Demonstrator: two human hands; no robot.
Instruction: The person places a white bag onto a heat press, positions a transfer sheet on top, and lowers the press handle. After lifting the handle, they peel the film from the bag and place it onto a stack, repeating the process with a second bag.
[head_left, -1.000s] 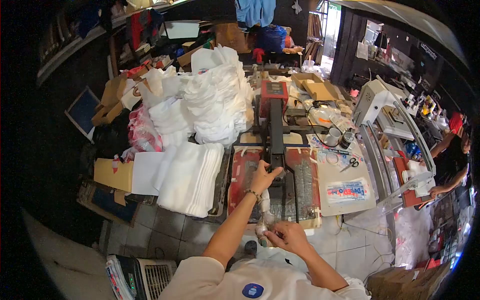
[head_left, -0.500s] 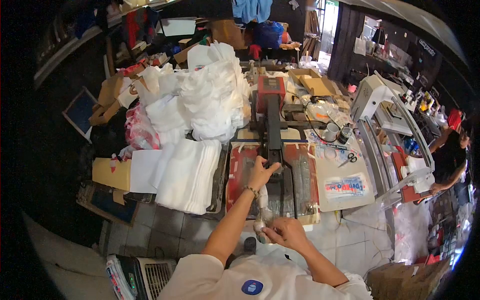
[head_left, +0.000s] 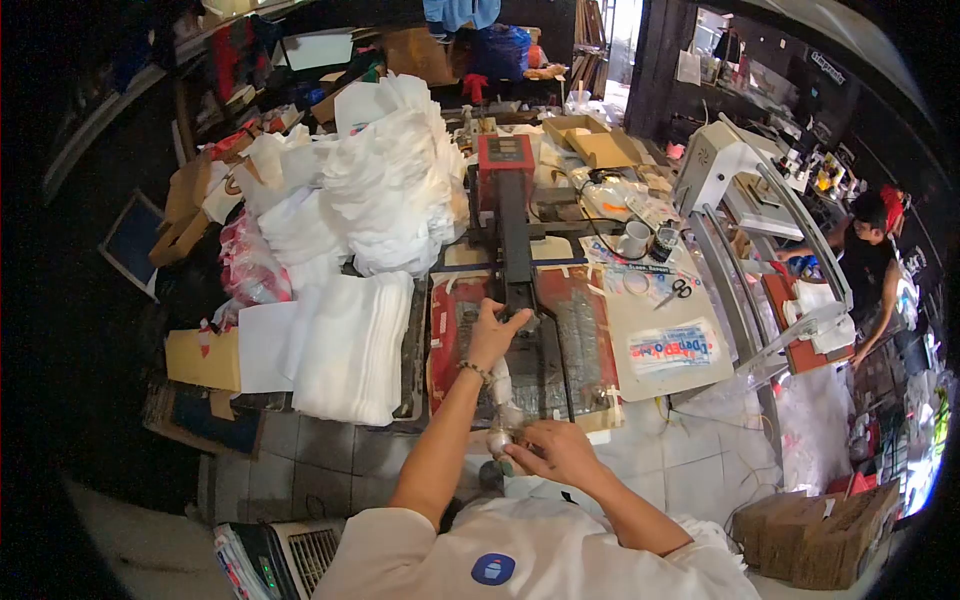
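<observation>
A heat press stands before me, with a red control box (head_left: 505, 152) and a long dark arm (head_left: 515, 235) over its red-edged platen (head_left: 458, 330). My left hand (head_left: 493, 338) lies on the front of that arm, thumb and forefinger stretched apart. Below it, a handle wrapped in pale material (head_left: 503, 388) points toward me. My right hand (head_left: 562, 455) has its fingers curled at the near end of this handle, with the thumb against its rounded tip. The undersides of the fingers are hidden.
White sheets (head_left: 350, 345) and a tall white pile (head_left: 385, 185) stand left. Right are a printed sheet (head_left: 672, 348), scissors (head_left: 676, 292), mugs (head_left: 634, 240) and another press (head_left: 715, 170). A co-worker (head_left: 870, 270) stands far right. Cardboard (head_left: 815, 535) sits lower right.
The whole view has shifted, so the bench appears farther left. Both hands stay at the press, the right at the handle's end. More of the co-worker shows now.
</observation>
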